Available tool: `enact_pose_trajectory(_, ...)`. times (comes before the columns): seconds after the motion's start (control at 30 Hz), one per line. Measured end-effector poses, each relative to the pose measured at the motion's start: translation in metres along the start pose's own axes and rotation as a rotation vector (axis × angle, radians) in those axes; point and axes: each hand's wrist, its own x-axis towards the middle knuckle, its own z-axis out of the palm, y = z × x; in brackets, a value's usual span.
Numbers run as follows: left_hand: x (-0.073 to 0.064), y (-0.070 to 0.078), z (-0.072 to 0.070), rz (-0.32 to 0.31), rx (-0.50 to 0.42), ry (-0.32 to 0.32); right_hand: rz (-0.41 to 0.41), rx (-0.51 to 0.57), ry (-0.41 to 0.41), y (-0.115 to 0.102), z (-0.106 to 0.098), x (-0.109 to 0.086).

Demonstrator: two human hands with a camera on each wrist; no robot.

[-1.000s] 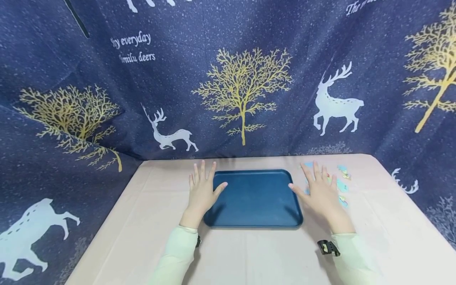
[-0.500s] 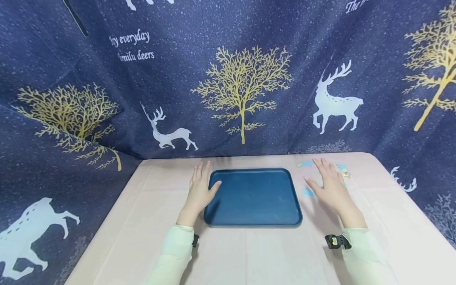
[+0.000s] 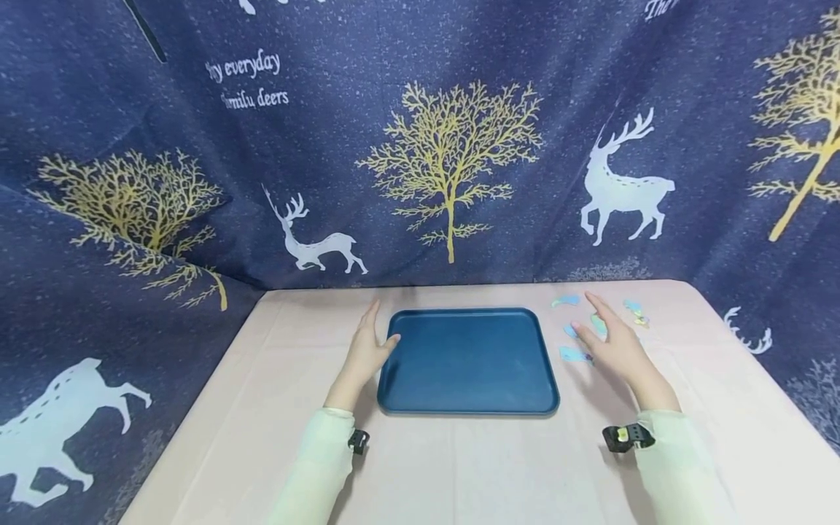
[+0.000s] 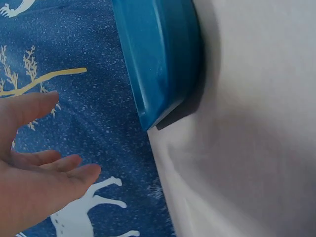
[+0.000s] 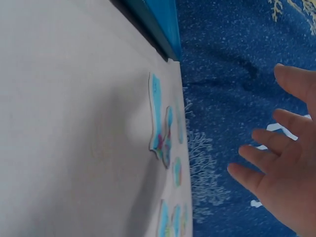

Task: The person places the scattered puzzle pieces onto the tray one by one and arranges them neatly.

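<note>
A dark blue rectangular tray (image 3: 467,361) lies on the table with nothing on it. My left hand (image 3: 362,354) is held above the table at the tray's left edge; the left wrist view shows its fingers loosely extended, thumb apart, holding nothing. To the right of the tray, my right hand (image 3: 620,350) hovers over several flat, irregular pieces (image 3: 572,354), light blue with coloured print, and hides part of them. In the right wrist view these pieces (image 5: 156,108) lie flat below the spread fingers (image 5: 264,158), which are apart from them.
A pale cloth covers the table (image 3: 453,467). Behind it hangs a dark blue curtain (image 3: 420,44) printed with white deer and golden trees. Black straps with small devices (image 3: 626,437) sit at both wrists.
Both hands have moved outward, the left one to the left and the right one to the right, and turned so their palms face inward. More pieces show. The tray stays put.
</note>
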Motion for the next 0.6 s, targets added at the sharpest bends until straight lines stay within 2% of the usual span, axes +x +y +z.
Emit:
enact_pose_trajectory(0.17, 0.002, -0.007, 0.002, -0.012, -0.106, 0.007, 0.019, 0.114, -0.047, 0.004, -0.001, 0.002)
enact_pose_trajectory(0.27, 0.003, -0.011, 0.003, -0.039, -0.178, -0.001, 0.024, 0.156, -0.065, 0.009, 0.0, 0.006)
enact_pose_trajectory(0.43, 0.005, -0.015, 0.005, -0.138, -0.293, -0.034, 0.062, 0.195, -0.099, 0.017, 0.0, 0.01)
enact_pose_trajectory(0.6, 0.006, -0.016, 0.006, -0.236, -0.357, -0.064, 0.105, 0.232, -0.135, 0.027, 0.0, 0.013)
